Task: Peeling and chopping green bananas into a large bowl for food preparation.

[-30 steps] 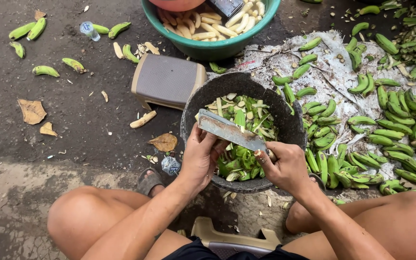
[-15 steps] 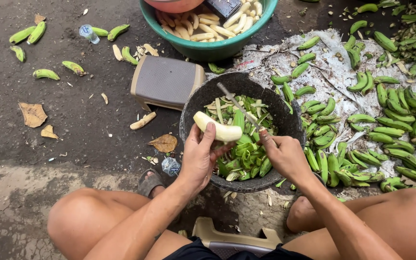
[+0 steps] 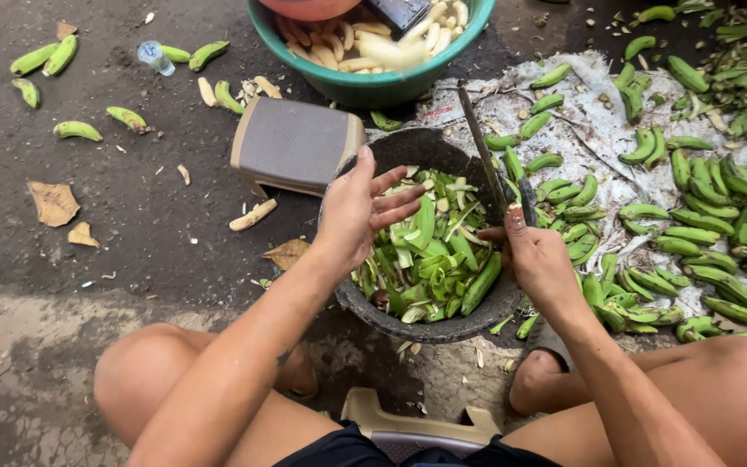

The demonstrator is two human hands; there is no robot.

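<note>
My left hand (image 3: 363, 210) hovers with fingers spread and nothing in it over the left rim of a black tub (image 3: 443, 329). The tub is full of green banana peels (image 3: 425, 251). At the tub's right rim, my right hand (image 3: 536, 258) grips a knife (image 3: 482, 151) whose long thin blade points away from me. Beyond the tub stands a green basin (image 3: 365, 86) holding several pale peeled bananas (image 3: 373, 50). Unpeeled green bananas (image 3: 693, 225) lie in a heap to the right of my right hand.
The heap rests on a white sack (image 3: 598, 130). A small grey stool (image 3: 296, 143) stands left of the tub. Loose green bananas (image 3: 75, 130), a plastic bottle (image 3: 153, 56) and dry leaves (image 3: 54, 203) lie on the dark ground at left. My bare knees frame the bottom.
The peeled banana my left hand held half a second ago has left it, and the hand has spread open. My right hand has swung the knife from across the tub to pointing away.
</note>
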